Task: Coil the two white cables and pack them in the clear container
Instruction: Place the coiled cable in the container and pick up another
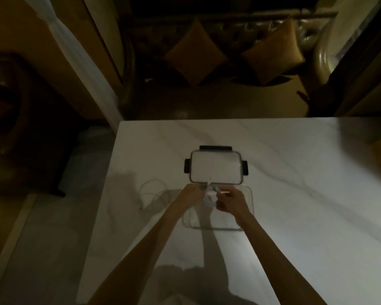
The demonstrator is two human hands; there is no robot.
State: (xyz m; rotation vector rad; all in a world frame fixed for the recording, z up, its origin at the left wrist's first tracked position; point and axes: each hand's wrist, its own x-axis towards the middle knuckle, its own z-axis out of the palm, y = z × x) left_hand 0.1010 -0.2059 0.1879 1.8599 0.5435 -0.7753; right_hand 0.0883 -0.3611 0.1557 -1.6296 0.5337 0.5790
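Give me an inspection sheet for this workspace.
Surface: white marble table, dimly lit.
Job's things: clear container open, under the hands; lid with black clips lies beyond it.
Clutter: nothing seen.
Grippers: left hand and right hand together hold a coiled cable over the container.
Cables: second cable lies loose on the table, left of the container.
Surroundings: sofa with two cushions beyond the table.

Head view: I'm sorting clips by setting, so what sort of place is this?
Probably a dim living room at home. Beyond the white marble-look table stands a dark tufted sofa with two brown cushions, and a pale curtain hangs at the left.
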